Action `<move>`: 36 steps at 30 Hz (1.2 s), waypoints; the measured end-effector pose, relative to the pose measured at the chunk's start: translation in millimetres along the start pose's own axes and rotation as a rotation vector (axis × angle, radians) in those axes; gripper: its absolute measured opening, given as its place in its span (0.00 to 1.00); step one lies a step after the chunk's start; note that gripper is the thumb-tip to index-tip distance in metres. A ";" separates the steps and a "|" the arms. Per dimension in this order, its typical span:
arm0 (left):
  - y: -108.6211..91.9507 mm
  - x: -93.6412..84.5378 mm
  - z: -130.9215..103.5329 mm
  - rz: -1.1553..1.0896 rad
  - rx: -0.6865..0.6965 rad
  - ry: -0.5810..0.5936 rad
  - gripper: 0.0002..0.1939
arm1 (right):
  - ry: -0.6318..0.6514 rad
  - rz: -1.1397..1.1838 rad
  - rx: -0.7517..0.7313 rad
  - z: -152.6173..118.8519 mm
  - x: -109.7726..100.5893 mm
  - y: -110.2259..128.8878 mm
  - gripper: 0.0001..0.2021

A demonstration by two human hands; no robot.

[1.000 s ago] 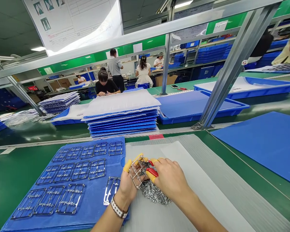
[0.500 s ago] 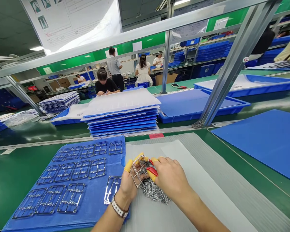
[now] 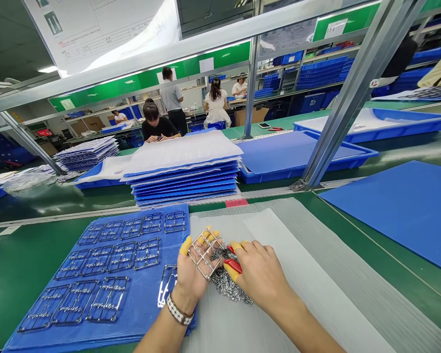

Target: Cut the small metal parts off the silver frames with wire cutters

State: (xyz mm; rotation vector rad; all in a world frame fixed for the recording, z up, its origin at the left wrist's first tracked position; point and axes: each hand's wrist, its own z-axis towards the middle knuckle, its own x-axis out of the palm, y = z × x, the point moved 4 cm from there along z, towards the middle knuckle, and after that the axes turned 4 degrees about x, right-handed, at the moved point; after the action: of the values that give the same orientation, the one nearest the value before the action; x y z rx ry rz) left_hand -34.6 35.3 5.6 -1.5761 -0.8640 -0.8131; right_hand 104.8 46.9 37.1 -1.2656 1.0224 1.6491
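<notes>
– Head view, L to R pls. What's far L?
– Blue sheet (image 3: 139, 294), metal wire frames (image 3: 146, 253) in rows, lying flat on it.
– Then?
– L hand (image 3: 189, 277), palm up, yellow finger cots. Held frame (image 3: 205, 255) sits tilted across the palm: thumb at its L edge, other fingers curled loosely behind, approx. a cradle, not a hard pinch.
– How'll it handle?
– Prob. light + stiff, but thin bars might bend if squeezed. Shiny metal, so poss. slippery w/ smooth cots. I'd grip outer bars nr the corners, off the wavy middle bits.
– Next R?
– Chain heap (image 3: 231, 287) on the pale sheet (image 3: 294, 255), just beside the frame, partly hidden by hands. Prob. floppy, heavier as a lump, could snag on frame corners.
– R hand?
– R hand (image 3: 259, 277): thumb + index closed round a red-handled tool (image 3: 233, 265), other fingers bent, ends hidden. Tool tip's hidden too; can't tell if it touches the frame.
– Far R?
– Blue panel (image 3: 400, 215) on green bench (image 3: 353, 235), well apart from hands.
</notes>
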 end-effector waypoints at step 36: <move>-6.6 -4.4 -0.2 0.037 0.173 -0.094 0.21 | 0.017 -0.004 -0.032 -0.7 -6.4 18.6 0.07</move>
State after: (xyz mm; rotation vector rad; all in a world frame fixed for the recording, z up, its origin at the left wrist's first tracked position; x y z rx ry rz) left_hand -42.5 35.4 5.0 -1.4815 -0.9446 -0.6251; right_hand 88.9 39.0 45.6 -1.3037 1.0064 1.6607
